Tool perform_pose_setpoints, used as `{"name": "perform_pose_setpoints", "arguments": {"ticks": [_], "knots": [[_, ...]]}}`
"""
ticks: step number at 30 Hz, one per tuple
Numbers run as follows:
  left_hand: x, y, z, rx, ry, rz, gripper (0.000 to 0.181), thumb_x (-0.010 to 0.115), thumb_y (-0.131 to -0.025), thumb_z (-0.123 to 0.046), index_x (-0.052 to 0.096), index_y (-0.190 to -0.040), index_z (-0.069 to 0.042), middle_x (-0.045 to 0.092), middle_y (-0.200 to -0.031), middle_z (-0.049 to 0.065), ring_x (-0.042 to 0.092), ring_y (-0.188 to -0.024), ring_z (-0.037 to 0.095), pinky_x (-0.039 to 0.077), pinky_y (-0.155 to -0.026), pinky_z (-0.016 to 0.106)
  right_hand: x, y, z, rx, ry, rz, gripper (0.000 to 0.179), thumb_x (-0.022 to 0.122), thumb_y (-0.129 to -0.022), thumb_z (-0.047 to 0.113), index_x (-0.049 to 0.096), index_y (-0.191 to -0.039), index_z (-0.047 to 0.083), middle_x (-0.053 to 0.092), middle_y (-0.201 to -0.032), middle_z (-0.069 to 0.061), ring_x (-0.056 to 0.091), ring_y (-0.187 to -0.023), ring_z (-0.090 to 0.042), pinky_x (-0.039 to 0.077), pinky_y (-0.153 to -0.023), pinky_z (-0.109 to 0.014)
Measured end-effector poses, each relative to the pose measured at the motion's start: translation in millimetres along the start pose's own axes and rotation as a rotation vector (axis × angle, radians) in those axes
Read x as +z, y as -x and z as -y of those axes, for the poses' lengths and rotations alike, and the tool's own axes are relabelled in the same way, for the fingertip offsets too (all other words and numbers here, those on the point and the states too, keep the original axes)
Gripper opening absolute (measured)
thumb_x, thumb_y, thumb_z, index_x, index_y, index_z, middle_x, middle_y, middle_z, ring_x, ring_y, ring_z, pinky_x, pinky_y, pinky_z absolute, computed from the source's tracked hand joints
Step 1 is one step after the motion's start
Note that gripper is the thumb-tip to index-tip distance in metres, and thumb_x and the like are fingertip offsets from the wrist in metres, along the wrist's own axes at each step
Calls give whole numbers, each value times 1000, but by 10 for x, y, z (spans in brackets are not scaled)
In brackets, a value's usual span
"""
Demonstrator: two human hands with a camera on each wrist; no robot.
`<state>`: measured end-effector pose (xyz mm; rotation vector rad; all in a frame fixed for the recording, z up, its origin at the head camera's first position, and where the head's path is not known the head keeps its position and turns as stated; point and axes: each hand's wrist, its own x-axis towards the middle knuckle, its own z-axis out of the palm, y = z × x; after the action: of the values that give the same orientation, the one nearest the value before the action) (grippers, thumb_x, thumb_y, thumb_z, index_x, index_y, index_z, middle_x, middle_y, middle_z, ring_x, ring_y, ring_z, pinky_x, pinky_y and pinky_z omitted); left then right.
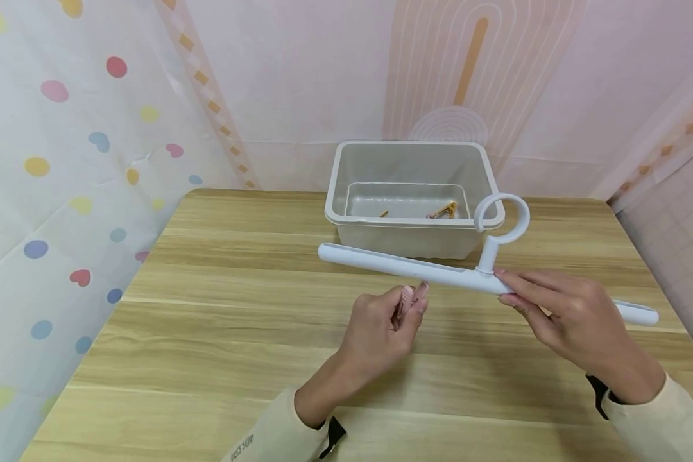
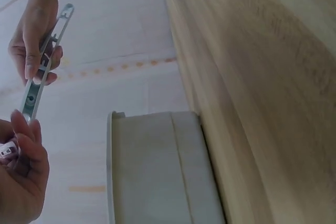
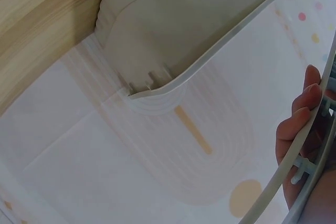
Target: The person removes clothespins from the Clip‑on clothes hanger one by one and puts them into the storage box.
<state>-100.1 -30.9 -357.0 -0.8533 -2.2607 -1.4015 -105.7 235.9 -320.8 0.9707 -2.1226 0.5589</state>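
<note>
My right hand (image 1: 577,317) grips a white plastic clothes hanger (image 1: 393,264) near its middle, just beside the base of the round hook, which points up. Held above the table, the hanger slants, its left end higher than its right. My left hand (image 1: 375,330) pinches a pink clothespin (image 1: 405,301) between thumb and curled fingers, close below the hanger's left arm. From the left wrist, the hanger (image 2: 32,95) shows its hollow underside, and the clothespin (image 2: 8,150) is partly covered by the fingers. In the right wrist view, fingers (image 3: 310,95) wrap the hanger (image 3: 278,182).
A light grey plastic bin (image 1: 404,240) stands at the back of the wooden table (image 1: 237,308), behind the hanger. Inside it lie a yellow clothespin (image 1: 452,208) and other small pieces. Patterned cloth (image 1: 300,83) hangs behind and along the left side.
</note>
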Motion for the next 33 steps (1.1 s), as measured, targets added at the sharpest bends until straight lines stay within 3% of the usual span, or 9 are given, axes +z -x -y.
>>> {"name": "perform_pose_setpoints", "arguments": {"ticks": [5, 9, 12, 14, 19, 23, 26, 31, 33], "knots": [[9, 13, 4, 147, -247, -60, 27, 68, -91, -3, 54, -69, -9, 48, -52, -4, 35, -49, -2, 26, -49, 5, 2, 1, 4, 9, -7, 13, 51, 52, -105, 44, 80, -104, 3, 80, -90, -11, 69, -63, -14, 39, -52, -12], [19, 25, 12, 171, -315, -77, 22, 69, -90, -4, 57, -72, -8, 51, -53, -4, 38, -46, -1, 26, -49, 6, 3, -1, 5, 5, -8, 17, 51, 51, -105, 45, 80, -103, 3, 80, -90, -11, 68, -63, -13, 39, -52, -12], [3, 21, 10, 58, -136, -23, 31, 67, -93, -4, 51, -67, -8, 48, -52, -2, 36, -50, -4, 25, -48, 8, -2, -3, 5, 5, -13, 18, 51, 51, -105, 44, 80, -103, 3, 80, -90, -11, 69, -65, -14, 40, -52, -12], [-21, 12, -3, -72, 85, 48, 34, 64, -97, -5, 49, -66, -5, 51, -55, 5, 39, -50, -6, 29, -45, 10, -5, -7, 7, 6, -19, 18, 51, 51, -105, 44, 80, -104, 2, 80, -90, -12, 70, -65, -14, 40, -52, -12], [-56, 2, -20, -360, 578, 198, 26, 54, -105, -11, 62, -94, 11, 61, -71, 27, 53, -48, -1, 48, -47, 19, -4, -25, 14, -7, -49, 8, 50, 53, -105, 42, 80, -103, 0, 79, -88, -13, 67, -63, -10, 38, -51, -10], [-45, 7, -4, -425, 811, 262, 38, 49, -108, -19, 55, -104, 19, 60, -69, 8, 53, -51, 1, 49, -53, 18, -3, -33, 16, -20, -74, -8, 49, 54, -105, 41, 80, -102, -1, 79, -86, -15, 68, -65, -8, 39, -52, -10], [-37, 13, 0, -426, 846, 262, 41, 48, -108, -20, 54, -104, 21, 59, -69, 1, 53, -50, 0, 48, -52, 18, -4, -33, 17, -22, -80, -14, 48, 55, -105, 40, 80, -102, -1, 79, -86, -15, 69, -67, -8, 40, -52, -10], [-42, 8, -17, -358, 629, 199, 25, 51, -105, -8, 62, -98, 13, 54, -64, 25, 48, -44, 0, 45, -42, 23, -8, -28, 16, -25, -68, -14, 49, 54, -105, 40, 80, -102, -1, 79, -86, -15, 69, -66, -10, 40, -53, -11], [-43, 0, -29, -315, 538, 166, 22, 54, -104, -7, 63, -90, 9, 53, -61, 24, 44, -44, -1, 41, -41, 22, -7, -27, 15, -28, -63, -15, 49, 54, -105, 40, 80, -101, -2, 79, -85, -14, 68, -65, -11, 40, -53, -11]]}}
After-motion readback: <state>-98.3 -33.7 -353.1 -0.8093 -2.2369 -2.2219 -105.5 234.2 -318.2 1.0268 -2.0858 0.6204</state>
